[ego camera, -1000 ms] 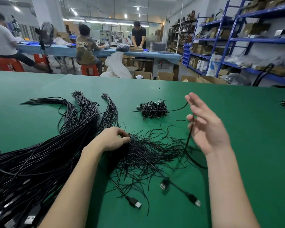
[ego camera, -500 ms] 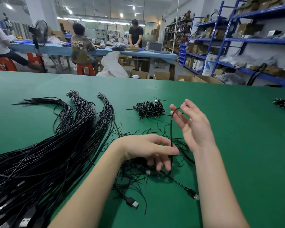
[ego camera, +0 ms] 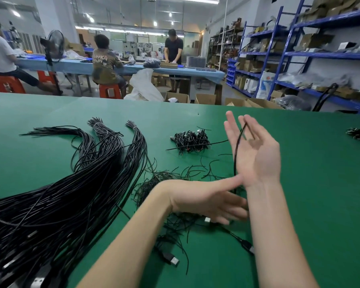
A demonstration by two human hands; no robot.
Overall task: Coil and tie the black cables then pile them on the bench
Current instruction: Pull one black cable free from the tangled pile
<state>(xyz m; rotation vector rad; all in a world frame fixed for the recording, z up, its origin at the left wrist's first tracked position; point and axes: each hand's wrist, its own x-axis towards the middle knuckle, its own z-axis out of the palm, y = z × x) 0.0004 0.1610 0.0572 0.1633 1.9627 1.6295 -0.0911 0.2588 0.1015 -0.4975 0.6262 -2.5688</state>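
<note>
The right hand [ego camera: 256, 150], fingers straight, carries a thin black cable [ego camera: 236, 150] looped over them. The left hand [ego camera: 208, 200], fingers extended, touches that cable.

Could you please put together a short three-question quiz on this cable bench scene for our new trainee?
1. True or false: the right hand is raised, fingers straight, with a black cable looped over them.
2. Where does the small pile of coiled cables lie: A) beyond the hands, B) on the blue shelves, C) in a box?
3. What colour is the bench top?

Key: 1 true; 2 A; 3 green.
</note>
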